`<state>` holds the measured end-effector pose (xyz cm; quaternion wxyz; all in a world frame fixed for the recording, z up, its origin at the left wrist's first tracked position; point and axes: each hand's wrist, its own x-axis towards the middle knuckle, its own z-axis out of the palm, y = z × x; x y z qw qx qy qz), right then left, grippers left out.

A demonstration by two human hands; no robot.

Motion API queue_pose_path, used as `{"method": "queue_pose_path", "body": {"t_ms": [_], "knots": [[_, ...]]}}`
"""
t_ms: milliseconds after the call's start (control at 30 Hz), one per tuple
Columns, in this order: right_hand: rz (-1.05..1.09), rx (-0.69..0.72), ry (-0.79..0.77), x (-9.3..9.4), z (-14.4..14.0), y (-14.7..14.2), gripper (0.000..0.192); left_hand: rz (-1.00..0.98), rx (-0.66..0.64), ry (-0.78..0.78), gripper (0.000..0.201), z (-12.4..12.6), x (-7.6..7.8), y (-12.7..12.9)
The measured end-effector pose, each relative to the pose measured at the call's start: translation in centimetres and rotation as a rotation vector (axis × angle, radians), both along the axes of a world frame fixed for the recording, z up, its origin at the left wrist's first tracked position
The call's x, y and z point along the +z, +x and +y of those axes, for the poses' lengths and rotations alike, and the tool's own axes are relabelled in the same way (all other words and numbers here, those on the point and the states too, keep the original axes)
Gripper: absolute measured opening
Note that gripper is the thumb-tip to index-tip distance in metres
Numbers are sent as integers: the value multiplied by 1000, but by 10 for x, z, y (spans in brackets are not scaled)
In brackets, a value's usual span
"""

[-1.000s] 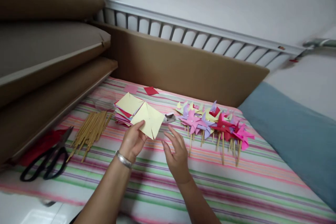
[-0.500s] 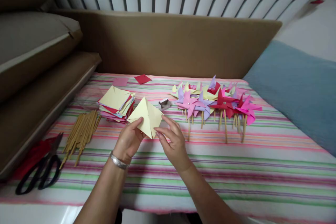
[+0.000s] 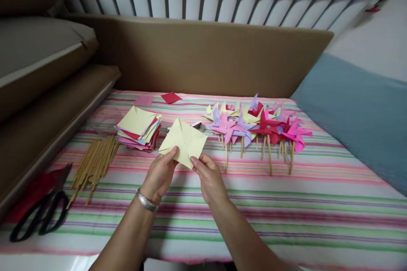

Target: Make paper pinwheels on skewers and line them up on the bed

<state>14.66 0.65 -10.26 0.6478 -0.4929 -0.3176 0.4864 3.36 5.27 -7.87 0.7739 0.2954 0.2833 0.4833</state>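
Observation:
A pale yellow paper square (image 3: 186, 137), slit inward from its corners, is held above the striped cloth. My left hand (image 3: 160, 173) pinches its lower left edge, thumb on top. At the bottom corner my right hand (image 3: 210, 178) grips it between thumb and fingers. Just left lies a stack of coloured paper squares (image 3: 136, 123), a pale yellow one uppermost. Partly covered behind the held square is a small box (image 3: 197, 125). To the right, finished paper pinwheels (image 3: 269, 127) in pink, red, purple and yellow lie on thin wooden sticks.
Loose wooden sticks (image 3: 93, 165) lie at the left, beside black-handled scissors (image 3: 47, 216) and a red bag (image 3: 34, 194). A pink paper piece (image 3: 143, 100) and a red paper square (image 3: 171, 98) rest at the back. Cushions (image 3: 54, 97) line the left side; a brown board (image 3: 203, 59) stands behind.
The yellow paper, bent up along its middle before, now lies flatter and turned toward me. My right hand has moved from its right side to grip the bottom corner.

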Motion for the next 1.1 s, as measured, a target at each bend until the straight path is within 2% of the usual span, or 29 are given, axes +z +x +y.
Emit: {"method": "queue_pose_path", "body": {"t_ms": [67, 200, 267, 333, 433, 567, 800, 967, 1100], "knots": [[-255, -102, 43, 3, 1, 10, 14, 22, -7, -30, 20, -2, -3, 3], [-987, -370, 228, 5, 0, 33, 8, 21, 31, -201, 20, -6, -3, 7], [-1208, -397, 311, 3, -1, 35, 10, -53, -5, -246, 25, -6, -1, 7], [-1308, -344, 359, 0, -3, 32, 14, -156, -73, -236, 34, -5, 2, 6], [-1345, -256, 428, -3, -4, 24, 20, -219, -106, -239, 35, 0, 1, 1], [-1326, -166, 500, -4, -4, 20, 24, -201, -58, -313, 26, 8, -6, -7], [-1324, -75, 563, -10, -3, 17, 27, -173, -11, -395, 29, 9, -10, -1], [-1301, 6, 526, -8, -3, 12, 18, -101, 50, -425, 25, 8, -12, 1], [-1083, 16, 420, -8, -1, 10, 15, -79, 103, -338, 22, 7, -16, 1]]}}
